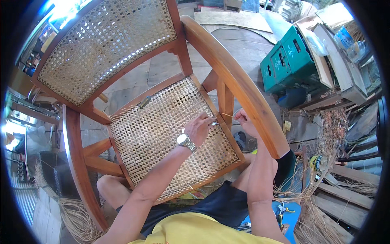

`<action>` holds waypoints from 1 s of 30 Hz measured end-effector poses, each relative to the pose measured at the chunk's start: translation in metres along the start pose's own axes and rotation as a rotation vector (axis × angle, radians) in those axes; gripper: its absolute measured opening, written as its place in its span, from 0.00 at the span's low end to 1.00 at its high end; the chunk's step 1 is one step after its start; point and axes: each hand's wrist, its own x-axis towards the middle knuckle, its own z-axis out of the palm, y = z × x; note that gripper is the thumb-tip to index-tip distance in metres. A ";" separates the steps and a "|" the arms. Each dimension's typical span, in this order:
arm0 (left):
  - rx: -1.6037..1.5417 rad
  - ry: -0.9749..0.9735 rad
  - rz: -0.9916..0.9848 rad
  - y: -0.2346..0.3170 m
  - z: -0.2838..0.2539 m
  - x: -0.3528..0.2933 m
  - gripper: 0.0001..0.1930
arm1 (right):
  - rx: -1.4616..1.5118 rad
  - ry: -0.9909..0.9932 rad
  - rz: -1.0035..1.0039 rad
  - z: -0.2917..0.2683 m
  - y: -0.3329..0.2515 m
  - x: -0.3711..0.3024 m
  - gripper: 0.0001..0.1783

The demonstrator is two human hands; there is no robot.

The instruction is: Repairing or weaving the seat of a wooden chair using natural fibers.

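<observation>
A wooden armchair stands before me, with a woven cane seat [158,130] and a woven cane back [105,44]. My left hand [198,129] rests over the right part of the seat, fingers pinched on a small shiny metal tool [214,123] beside the seat's right rail. Most of that tool is hidden. Outside the rail, partly behind the wooden armrest [239,77], my right hand [245,122] is closed on a thin cane strand [228,115] that runs toward the rail. Short strand ends or pegs stick up along the seat's edges. A small dark object [144,101] lies at the seat's far edge.
Green crates [290,61] stand at the far right beside wooden boards. Loose cane strands [79,217] lie coiled at lower left, with more fibres at right. Pliers or cutters [284,209] rest on a blue surface [293,223] near my right arm. A round tin [319,163] sits at right.
</observation>
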 end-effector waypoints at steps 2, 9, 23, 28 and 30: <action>-0.022 -0.018 0.065 -0.005 0.003 0.006 0.08 | -0.123 0.008 -0.013 0.000 -0.012 0.003 0.02; 0.150 -0.087 -0.018 -0.008 -0.014 0.023 0.08 | -0.171 -0.070 0.110 0.001 -0.026 0.006 0.01; -0.189 -0.845 -0.006 0.072 -0.022 -0.200 0.16 | -0.121 -0.286 0.201 0.009 -0.073 0.012 0.07; -0.417 -0.729 -0.037 0.055 -0.036 -0.199 0.14 | -0.088 -0.236 0.358 0.015 -0.096 0.015 0.09; -0.423 -0.533 -0.102 0.048 -0.055 -0.167 0.09 | -0.095 -0.202 0.349 0.014 -0.090 0.013 0.09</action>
